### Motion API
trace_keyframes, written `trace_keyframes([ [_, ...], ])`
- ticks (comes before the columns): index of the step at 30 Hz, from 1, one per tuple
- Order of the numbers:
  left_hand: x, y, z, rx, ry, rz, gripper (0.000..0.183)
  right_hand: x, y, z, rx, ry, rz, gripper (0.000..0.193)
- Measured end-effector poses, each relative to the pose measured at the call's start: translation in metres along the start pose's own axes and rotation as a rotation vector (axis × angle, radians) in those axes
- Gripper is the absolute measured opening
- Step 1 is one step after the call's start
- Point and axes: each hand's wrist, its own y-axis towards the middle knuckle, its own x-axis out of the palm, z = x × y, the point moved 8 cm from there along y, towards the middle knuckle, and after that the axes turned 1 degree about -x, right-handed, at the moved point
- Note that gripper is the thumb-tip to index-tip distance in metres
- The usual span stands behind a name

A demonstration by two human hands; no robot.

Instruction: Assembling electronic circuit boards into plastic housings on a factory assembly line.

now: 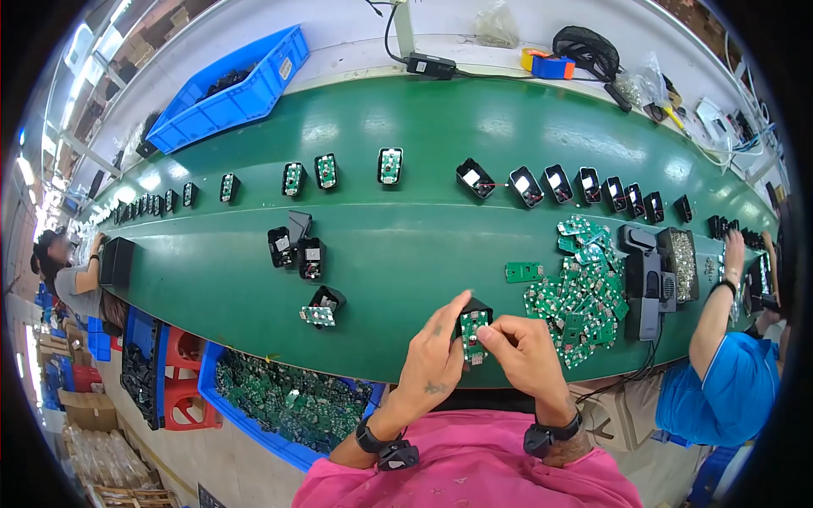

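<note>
Close in front of me, my left hand (430, 354) grips a small black plastic case (479, 306) from its left side. A green circuit board (472, 349) lies at the case's open face, partly over the rim. My right hand (527, 349) pinches this board's right edge with thumb and bent fingers. Whether the board is seated inside cannot be made out. To the right spreads a heap of loose green circuit boards (584, 296), with one single board (523, 272) lying apart. On the left, another black case (329, 298) has a board (318, 316) leaning out of it.
Black cases (525, 186) line the green bench (389, 254), several at left holding boards. A grey device (645, 288) stands beside a box of small parts (680, 262). Blue crates (233, 89) sit behind and below (207, 385). A person in blue (720, 389) works at right, another (80, 275) far left.
</note>
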Motion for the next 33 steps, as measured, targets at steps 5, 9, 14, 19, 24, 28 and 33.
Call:
trace_keyframes([
  [5,-0.004,0.0,0.003,-0.018,-0.077,-0.037,0.054,-0.004,0.0,-0.011,-0.088,-0.066,0.136,0.029],
  [9,0.0,-0.002,-0.017,-0.209,-0.575,-0.17,0.044,-0.001,0.003,-0.01,-0.049,-0.059,0.169,0.028],
  [14,0.007,0.003,-0.034,-0.279,-0.52,-0.027,0.034,0.001,0.002,-0.007,-0.134,-0.362,0.274,0.022],
  [19,0.008,0.011,-0.033,-0.257,-0.522,0.037,0.03,0.011,0.014,-0.008,-0.186,-0.105,0.225,0.031],
  [24,0.004,0.013,-0.034,-0.24,-0.493,0.049,0.028,0.021,0.016,-0.008,-0.196,-0.034,0.114,0.041],
  [28,0.0,0.011,-0.021,-0.065,-0.384,0.118,0.027,0.027,0.016,0.01,-0.213,0.236,0.135,0.04],
  [33,-0.004,0.047,-0.034,-0.182,-0.396,0.086,0.026,0.023,0.053,0.024,-0.096,0.201,0.129,0.042],
])
